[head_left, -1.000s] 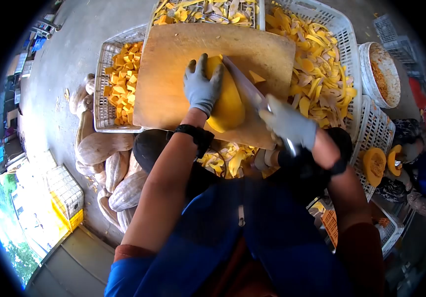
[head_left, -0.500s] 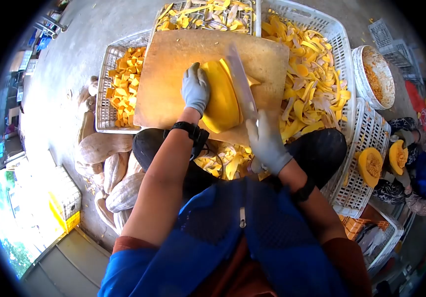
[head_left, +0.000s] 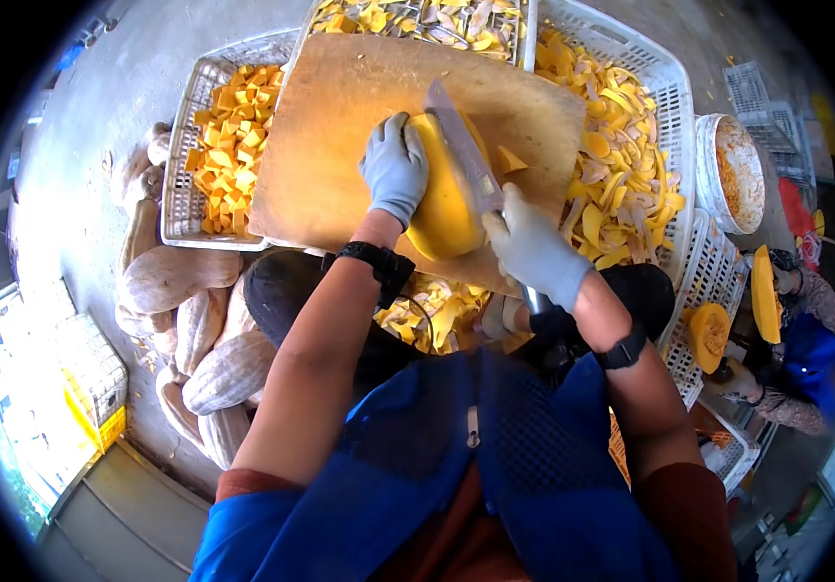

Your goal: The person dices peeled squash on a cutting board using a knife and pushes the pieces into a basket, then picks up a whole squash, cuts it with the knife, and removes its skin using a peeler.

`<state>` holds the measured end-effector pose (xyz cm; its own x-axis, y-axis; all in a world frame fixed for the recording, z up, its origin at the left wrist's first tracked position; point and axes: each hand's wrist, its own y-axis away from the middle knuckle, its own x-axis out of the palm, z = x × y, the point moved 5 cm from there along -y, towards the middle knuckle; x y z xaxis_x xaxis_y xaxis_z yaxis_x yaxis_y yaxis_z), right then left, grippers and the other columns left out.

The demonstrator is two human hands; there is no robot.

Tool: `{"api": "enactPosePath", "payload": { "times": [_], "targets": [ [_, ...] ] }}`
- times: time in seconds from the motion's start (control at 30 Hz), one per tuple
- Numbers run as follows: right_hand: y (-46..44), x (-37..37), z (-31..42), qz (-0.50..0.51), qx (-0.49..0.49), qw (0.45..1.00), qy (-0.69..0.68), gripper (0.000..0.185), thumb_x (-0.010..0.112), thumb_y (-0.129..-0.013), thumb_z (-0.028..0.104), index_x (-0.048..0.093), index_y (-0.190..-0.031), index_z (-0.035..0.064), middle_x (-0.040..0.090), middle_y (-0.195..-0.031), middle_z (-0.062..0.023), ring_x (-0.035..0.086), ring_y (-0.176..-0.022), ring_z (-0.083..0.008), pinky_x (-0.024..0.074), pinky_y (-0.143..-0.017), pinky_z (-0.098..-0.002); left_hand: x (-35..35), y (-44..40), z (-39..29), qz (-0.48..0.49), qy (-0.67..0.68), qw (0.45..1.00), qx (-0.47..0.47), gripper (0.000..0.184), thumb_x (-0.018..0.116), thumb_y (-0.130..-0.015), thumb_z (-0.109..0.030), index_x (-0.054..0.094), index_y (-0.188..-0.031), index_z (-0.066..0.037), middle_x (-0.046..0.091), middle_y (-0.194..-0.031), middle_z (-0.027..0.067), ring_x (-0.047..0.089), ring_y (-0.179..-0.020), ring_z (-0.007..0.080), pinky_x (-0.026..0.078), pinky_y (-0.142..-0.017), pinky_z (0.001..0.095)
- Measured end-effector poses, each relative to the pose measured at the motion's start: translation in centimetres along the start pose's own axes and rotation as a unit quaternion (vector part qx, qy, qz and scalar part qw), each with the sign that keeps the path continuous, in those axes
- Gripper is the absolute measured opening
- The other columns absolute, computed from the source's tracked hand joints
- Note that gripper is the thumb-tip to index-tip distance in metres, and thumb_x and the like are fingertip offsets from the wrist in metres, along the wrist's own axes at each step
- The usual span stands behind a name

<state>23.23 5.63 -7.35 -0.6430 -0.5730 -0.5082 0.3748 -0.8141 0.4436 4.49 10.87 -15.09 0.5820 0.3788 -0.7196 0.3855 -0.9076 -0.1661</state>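
Observation:
A peeled yellow pumpkin piece lies on a wooden cutting board. My left hand, in a grey glove, grips its left side with fingers bent over the top. My right hand, also gloved, is closed round the handle of a broad knife. The blade stands across the right part of the pumpkin, a few centimetres from my left fingers; how deep it sits, I cannot make out. A small pumpkin offcut rests to the right of the blade.
Left of the board stands a crate of pumpkin cubes; at right, a crate of peels. Whole pumpkins lie on the floor at left. A white bucket stands far right. Below it, a co-worker holds a cut pumpkin.
The knife has shifted left from beside the pumpkin onto it, and my right hand has risen slightly. My left hand stays on the pumpkin. At right, the co-worker's pumpkin piece has turned.

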Motion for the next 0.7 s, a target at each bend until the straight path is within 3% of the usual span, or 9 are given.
{"api": "enactPosePath", "payload": {
  "times": [0.07,0.13,0.23,0.33,0.43,0.5,0.57,0.63,0.7],
  "targets": [
    [-1.5,0.5,0.3,0.013,0.032,0.999,0.002,0.031,0.047,-0.094,0.021,0.039,-0.113,-0.0032,0.056,-0.066,-0.0145,0.055,-0.051,-0.0255,0.0443,-0.046,-0.0381,0.1,0.0,0.1,0.009,0.001,1.000,-0.012,0.036,0.047,-0.092,-0.036,0.055,-0.120,-0.014,0.057,-0.122,0.0121,0.052,-0.114,0.0294,0.038,-0.093,0.0458],
    [-3.0,1.0,1.3,0.007,0.053,0.999,0.008,0.024,0.047,-0.092,0.019,0.043,-0.103,-0.0024,0.060,-0.071,-0.0271,0.061,-0.064,-0.0422,0.0483,-0.058,-0.0488,-0.3,0.0,-0.4,0.020,-0.009,0.999,-0.026,0.040,0.050,-0.090,-0.041,0.055,-0.121,-0.014,0.056,-0.122,0.0115,0.051,-0.115,0.0285,0.037,-0.094,0.0456],
    [-4.8,2.9,0.9,-0.088,-0.064,0.983,0.145,0.025,0.046,-0.093,0.019,0.043,-0.103,-0.0032,0.061,-0.071,-0.0266,0.061,-0.057,-0.0390,0.0490,-0.053,-0.0468,-0.5,-0.1,-0.5,0.025,-0.011,0.999,-0.033,0.048,0.052,-0.088,-0.047,0.054,-0.123,-0.014,0.056,-0.124,0.0113,0.050,-0.117,0.0280,0.035,-0.097,0.0459],
    [-3.7,1.6,1.4,0.059,0.075,0.993,-0.063,0.028,0.048,-0.094,0.022,0.042,-0.104,-0.0033,0.056,-0.065,-0.0137,0.057,-0.049,-0.0225,0.0458,-0.045,-0.0363,-0.7,-0.1,-1.0,0.043,-0.028,0.998,-0.037,0.049,0.053,-0.087,-0.047,0.054,-0.125,-0.015,0.055,-0.124,0.0117,0.049,-0.118,0.0278,0.034,-0.098,0.0458],
    [0.8,-1.0,3.1,0.105,0.120,0.985,-0.065,0.027,0.048,-0.093,0.021,0.042,-0.102,-0.0033,0.057,-0.069,-0.0141,0.058,-0.051,-0.0212,0.0467,-0.046,-0.0351,-0.4,0.0,-0.9,0.026,-0.041,0.998,-0.028,0.049,0.052,-0.088,-0.047,0.054,-0.125,-0.015,0.055,-0.124,0.0118,0.049,-0.118,0.0280,0.034,-0.099,0.0456],
    [2.9,1.6,-2.9,-0.036,-0.168,0.977,0.130,0.026,0.046,-0.094,0.021,0.042,-0.103,-0.0029,0.056,-0.071,-0.0137,0.056,-0.049,-0.0226,0.0450,-0.044,-0.0358,-0.4,0.0,-0.8,0.023,-0.036,0.999,-0.031,0.049,0.052,-0.088,-0.047,0.054,-0.124,-0.015,0.056,-0.124,0.0120,0.049,-0.118,0.0280,0.033,-0.099,0.0458],
    [4.6,4.3,-4.0,0.021,0.037,0.998,0.050,0.028,0.046,-0.093,0.025,0.041,-0.104,-0.0003,0.061,-0.082,-0.0288,0.059,-0.074,-0.0472,0.0459,-0.068,-0.0527,-0.4,-0.2,-0.8,0.019,-0.024,0.999,-0.040,0.047,0.052,-0.088,-0.046,0.055,-0.123,-0.015,0.056,-0.123,0.0122,0.049,-0.118,0.0282,0.034,-0.099,0.0455],
    [5.2,8.3,-7.3,-0.041,0.028,0.999,0.015,0.029,0.048,-0.092,0.024,0.041,-0.106,-0.0003,0.061,-0.081,-0.0287,0.059,-0.074,-0.0471,0.0446,-0.067,-0.0535,-0.5,0.0,-0.7,0.022,-0.011,0.998,-0.050,0.044,0.051,-0.089,-0.044,0.056,-0.122,-0.015,0.056,-0.123,0.0123,0.049,-0.118,0.0287,0.034,-0.099,0.0448],
    [4.6,7.2,-6.7,-0.033,0.015,0.999,0.002,0.029,0.049,-0.092,0.023,0.042,-0.106,-0.0003,0.061,-0.080,-0.0282,0.059,-0.074,-0.0468,0.0441,-0.066,-0.0535,-0.5,-0.5,0.3,-0.006,0.053,0.998,-0.030,0.042,0.052,-0.090,-0.039,0.055,-0.123,-0.012,0.056,-0.122,0.0141,0.049,-0.118,0.0304,0.035,-0.099,0.0444]
  ]
}}
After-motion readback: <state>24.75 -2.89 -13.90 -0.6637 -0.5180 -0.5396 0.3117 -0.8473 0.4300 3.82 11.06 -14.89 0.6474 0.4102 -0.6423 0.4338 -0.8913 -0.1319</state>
